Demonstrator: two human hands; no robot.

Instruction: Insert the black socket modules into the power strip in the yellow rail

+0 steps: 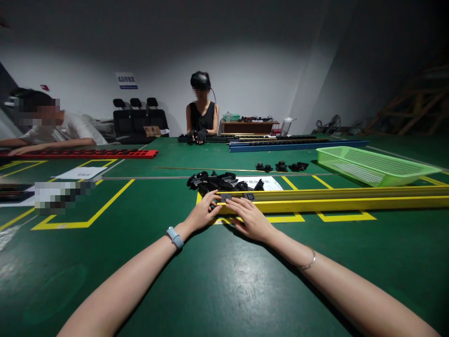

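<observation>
Two bare hands rest at the near end of a long yellow rail [333, 199] on a green table [217, 281], left hand [202, 214] and right hand [250, 219] with fingers spread flat on it, a pile of black parts [220, 181] just behind, a green basket [372, 164] farther right.

Glossy yellow-painted metal rail [333, 199], matt black plastic parts [217, 181], smooth green tabletop [210, 281].

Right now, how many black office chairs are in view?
3, side by side against the far wall: left chair, middle chair, right chair. More may be hidden behind the people.
</observation>
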